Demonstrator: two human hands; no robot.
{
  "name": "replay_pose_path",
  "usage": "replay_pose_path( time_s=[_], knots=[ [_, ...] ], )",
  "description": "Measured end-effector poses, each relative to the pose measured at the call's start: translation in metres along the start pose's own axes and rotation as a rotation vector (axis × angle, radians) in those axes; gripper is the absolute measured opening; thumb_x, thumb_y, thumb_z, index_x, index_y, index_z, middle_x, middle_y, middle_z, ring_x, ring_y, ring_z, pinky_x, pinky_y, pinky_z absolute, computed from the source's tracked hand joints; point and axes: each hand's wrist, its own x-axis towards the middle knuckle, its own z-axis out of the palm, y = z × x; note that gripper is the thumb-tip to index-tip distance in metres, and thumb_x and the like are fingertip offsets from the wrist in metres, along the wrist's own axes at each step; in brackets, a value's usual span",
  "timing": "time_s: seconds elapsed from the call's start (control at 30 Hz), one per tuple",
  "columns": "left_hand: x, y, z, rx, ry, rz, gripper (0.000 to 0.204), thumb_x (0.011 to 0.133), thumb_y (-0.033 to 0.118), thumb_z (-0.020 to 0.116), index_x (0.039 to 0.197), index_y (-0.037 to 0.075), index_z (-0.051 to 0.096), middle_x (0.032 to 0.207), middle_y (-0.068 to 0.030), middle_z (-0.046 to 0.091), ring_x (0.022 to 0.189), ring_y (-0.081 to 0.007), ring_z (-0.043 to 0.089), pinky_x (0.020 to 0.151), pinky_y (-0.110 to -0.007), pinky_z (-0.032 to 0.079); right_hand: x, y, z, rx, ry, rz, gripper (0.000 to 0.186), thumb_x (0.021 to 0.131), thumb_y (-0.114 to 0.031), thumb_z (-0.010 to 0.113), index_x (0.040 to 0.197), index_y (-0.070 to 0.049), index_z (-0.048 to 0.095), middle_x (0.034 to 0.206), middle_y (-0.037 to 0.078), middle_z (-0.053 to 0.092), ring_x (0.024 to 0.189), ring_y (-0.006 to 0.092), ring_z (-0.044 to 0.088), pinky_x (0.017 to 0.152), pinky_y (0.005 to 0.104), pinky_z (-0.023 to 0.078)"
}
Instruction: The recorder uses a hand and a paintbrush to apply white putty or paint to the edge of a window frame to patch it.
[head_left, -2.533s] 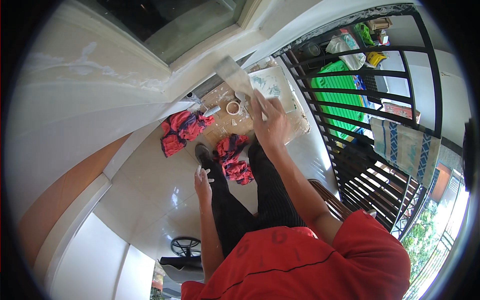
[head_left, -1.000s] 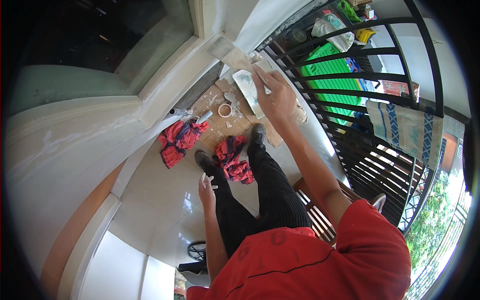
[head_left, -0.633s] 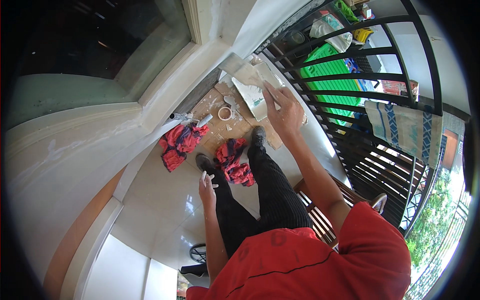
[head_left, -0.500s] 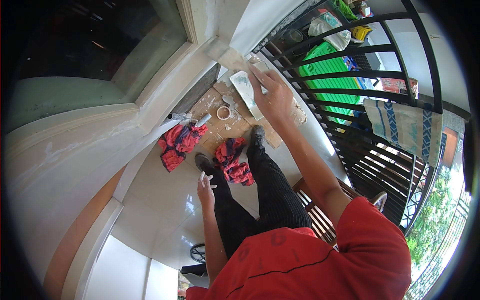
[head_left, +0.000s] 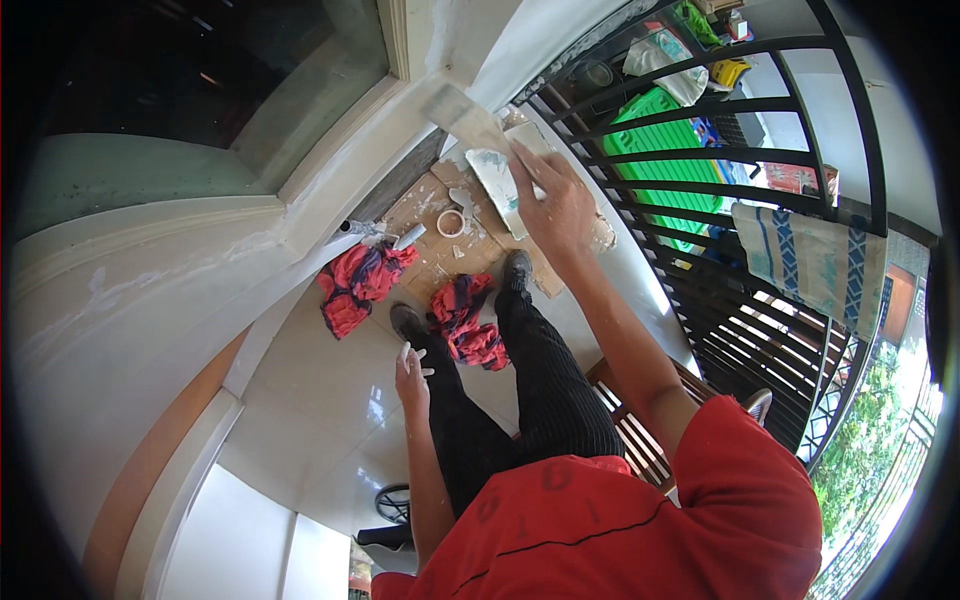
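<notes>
A wide-bladed putty knife (head_left: 466, 119) is gripped in my right hand (head_left: 559, 208), held out at the far middle. Its blade points up and left, in front of the white wall corner below the window frame; I cannot tell whether it touches the wall. Partly hidden behind that hand, a white tray (head_left: 489, 172) with greenish-white smears lies on cardboard. My left hand (head_left: 411, 376) hangs low over my left leg, its white-smeared fingers apart and nothing visible in them.
On the stained cardboard (head_left: 480, 240) stands a small round tub (head_left: 450, 223). Red-and-dark cloths (head_left: 467, 320) lie by my shoes. A black railing (head_left: 700, 185) runs along the right, with a patterned towel (head_left: 810, 262) over it. Behind my legs is a slatted wooden seat (head_left: 630, 420).
My right hand and the putty knife have shifted slightly right and nearer to me. The view has turned a little. My left hand stays much as it was.
</notes>
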Motion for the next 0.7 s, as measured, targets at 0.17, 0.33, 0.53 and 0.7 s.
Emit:
replay_pose_path(
  time_s=[0.17, 0.33, 0.53, 0.7],
  knots=[
    [-0.003, 0.0, 0.0, -0.002, 0.001, -0.015, 0.046, 0.091, 0.035, 0.04, 0.122, 0.001, 0.041, 0.099, -0.0134, 0.059, 0.061, -0.0128, 0.055, 0.05, -0.02, 0.042, 0.007, -0.003, 0.014, -0.025, -0.018, 0.004, 0.018, 0.077, -0.02, 0.06, 0.095, -0.019, 0.066, 0.072, 0.005, 0.058, 0.061, 0.0241, 0.057, 0.052, 0.0331, 0.045],
    [-0.004, -0.004, -0.003, -0.037, 0.007, -0.008, 0.045, 0.091, 0.034, 0.04, 0.122, 0.002, 0.041, 0.099, -0.0128, 0.059, 0.061, -0.0125, 0.055, 0.05, -0.02, 0.042, -0.026, 0.014, -0.023, -0.125, -0.068, 0.086, 0.021, 0.079, -0.021, 0.061, 0.099, -0.016, 0.065, 0.076, 0.004, 0.059, 0.061, 0.0206, 0.057, 0.053, 0.0306, 0.043],
    [-0.003, -0.001, -0.005, -0.015, 0.018, 0.033, 0.044, 0.091, 0.033, 0.04, 0.122, 0.002, 0.041, 0.099, -0.0122, 0.06, 0.059, -0.0118, 0.055, 0.048, -0.019, 0.039, -0.008, 0.01, -0.016, -0.065, 0.001, 0.026, 0.02, 0.078, -0.02, 0.062, 0.097, -0.016, 0.066, 0.072, 0.004, 0.058, 0.06, 0.0201, 0.057, 0.052, 0.0303, 0.043],
    [-0.002, -0.001, -0.001, -0.005, -0.036, -0.062, 0.046, 0.09, 0.037, 0.041, 0.126, 0.008, 0.038, 0.103, -0.0077, 0.058, 0.06, -0.0086, 0.055, 0.049, -0.018, 0.035, 0.015, -0.002, 0.003, -0.012, 0.031, -0.035, 0.02, 0.078, -0.02, 0.061, 0.097, -0.016, 0.066, 0.072, 0.004, 0.058, 0.06, 0.0216, 0.057, 0.053, 0.0314, 0.044]
  ],
)
